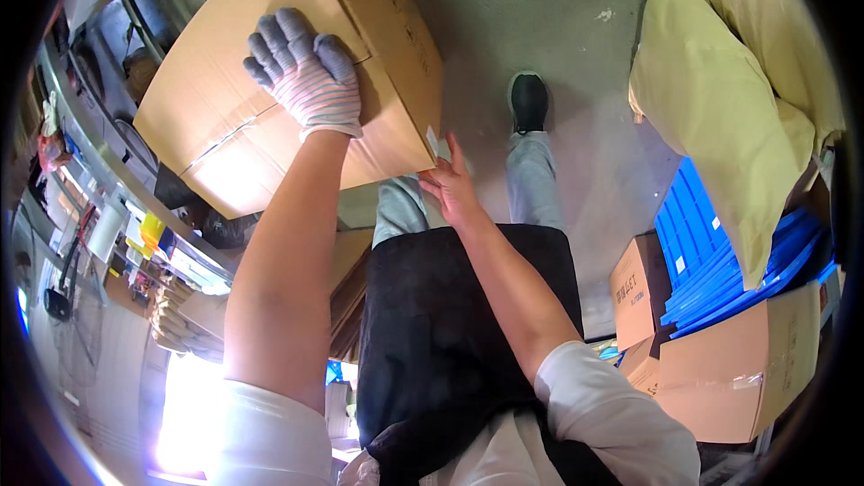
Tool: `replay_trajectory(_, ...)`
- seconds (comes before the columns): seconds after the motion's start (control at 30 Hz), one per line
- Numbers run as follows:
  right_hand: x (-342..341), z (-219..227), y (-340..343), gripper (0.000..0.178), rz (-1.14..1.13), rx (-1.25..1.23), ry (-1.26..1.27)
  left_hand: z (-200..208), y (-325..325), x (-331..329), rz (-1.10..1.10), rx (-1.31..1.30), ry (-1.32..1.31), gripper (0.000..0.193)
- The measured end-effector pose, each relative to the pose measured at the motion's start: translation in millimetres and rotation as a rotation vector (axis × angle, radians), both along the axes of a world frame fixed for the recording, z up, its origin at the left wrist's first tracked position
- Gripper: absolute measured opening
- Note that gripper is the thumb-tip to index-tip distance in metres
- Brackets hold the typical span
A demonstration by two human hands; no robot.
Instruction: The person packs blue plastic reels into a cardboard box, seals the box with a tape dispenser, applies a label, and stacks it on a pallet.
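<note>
A large brown cardboard box (225, 94), with a taped seam across its top, fills the upper left. My left hand (310, 81), in a grey-coated striped knit glove, lies flat on that top with its fingers spread. At the box's near right corner is my bare right hand (454, 187), its fingers apart and one pointing upward along the side. A small white label-like piece (434, 140) shows at the corner beside those fingertips. Whether the right fingers touch the piece or just the cardboard, I cannot tell.
Yellowish sacks (720, 99) bulge at the upper right. Below them, blue plastic panels (688, 234) stand by an opened carton (711, 387) and a smaller carton (634, 292). A cluttered shelf with a curved-looking rail (135, 184) runs along the left. My shoe (528, 101) rests on the concrete floor (576, 27).
</note>
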State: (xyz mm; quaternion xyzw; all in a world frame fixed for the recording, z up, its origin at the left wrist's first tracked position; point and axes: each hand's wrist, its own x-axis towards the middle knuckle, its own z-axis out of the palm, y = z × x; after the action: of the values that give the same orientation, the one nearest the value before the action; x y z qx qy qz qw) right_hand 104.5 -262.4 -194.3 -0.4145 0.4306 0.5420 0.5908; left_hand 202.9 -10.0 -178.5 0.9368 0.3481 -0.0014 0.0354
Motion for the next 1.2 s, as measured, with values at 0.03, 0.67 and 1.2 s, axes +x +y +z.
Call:
replay_trajectory(0.03, 2.5, 2.7, -0.5, 0.087, -0.034, -0.050, -0.027, 0.3, -0.9, 0.2, -0.001, -0.004, -0.025, 0.063)
replay_trajectory(0.67, 131.1, 20.4, 204.3, 0.051, 0.830, -0.976, -1.147, 35.1, 81.7, -75.9, -0.194, -0.466, -0.068, 0.053)
replay_trajectory(1.2, 156.1, 16.0, 185.1, 0.058, 0.742, -0.807, -1.206, 86.5, 249.4, -289.9, 1.317, -0.543, -0.536, 0.070)
